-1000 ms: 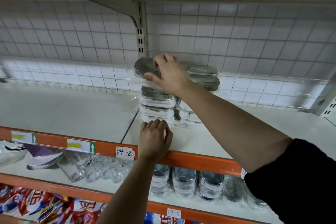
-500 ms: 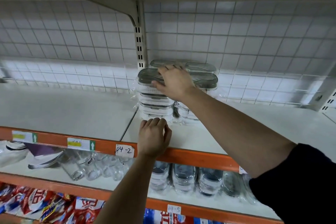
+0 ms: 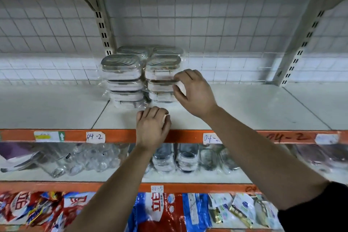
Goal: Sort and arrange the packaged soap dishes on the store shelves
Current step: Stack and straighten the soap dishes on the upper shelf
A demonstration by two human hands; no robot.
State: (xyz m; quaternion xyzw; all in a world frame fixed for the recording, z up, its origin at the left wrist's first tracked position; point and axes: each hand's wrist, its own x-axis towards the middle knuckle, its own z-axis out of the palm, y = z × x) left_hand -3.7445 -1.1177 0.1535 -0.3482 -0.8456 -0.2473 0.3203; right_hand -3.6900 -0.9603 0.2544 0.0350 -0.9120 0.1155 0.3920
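Fingers (image 3: pixel 185 75) and thumb of the right hand (image 3: pixel 195 94) now curve in a half-closed C around the right end of the right front stack (image 3: pixel 162 73) of packaged soap dishes, clasping its middle packs. A second ago they pressed on top of the left front stack (image 3: pixel 122 79). Left hand (image 3: pixel 152 130) is unchanged: fingers loosely curled, holding nothing, resting on the white shelf board (image 3: pixel 254 107) just in front of the stacks. Judgement: the left column looks settled and attention has shifted to squaring the right column against it, both well back on the shelf.
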